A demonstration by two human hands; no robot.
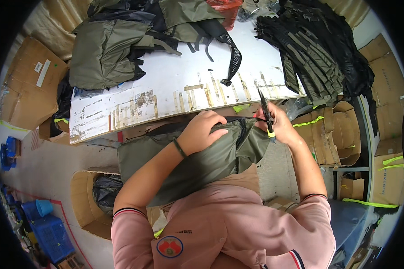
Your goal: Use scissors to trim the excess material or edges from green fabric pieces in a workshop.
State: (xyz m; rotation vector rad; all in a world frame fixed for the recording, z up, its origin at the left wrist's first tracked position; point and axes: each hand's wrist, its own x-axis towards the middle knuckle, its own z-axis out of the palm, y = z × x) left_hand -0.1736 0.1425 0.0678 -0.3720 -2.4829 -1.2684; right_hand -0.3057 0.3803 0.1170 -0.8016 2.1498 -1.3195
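An olive-green fabric bag (184, 161) lies across my lap, against the near edge of the table. My left hand (204, 132) is closed on its upper edge, thumb and forefinger pinching the cloth near a dark seam. In my right hand (279, 123) is a pair of black thread snips (265, 111) with yellow at the lower end, its points upward. The right fingers wrap around the snips beside the bag's right end, where a thin dark strap or cord meets them. Whether the blades are apart, I cannot tell.
The white table (166, 85) has worn tape marks along its front. Olive and black bags (107, 54) are heaped at its far left, and a pile of black straps (318, 54) hangs over its right side. Cardboard boxes (31, 85) stand left and right; an open carton (83, 201) sits lower left.
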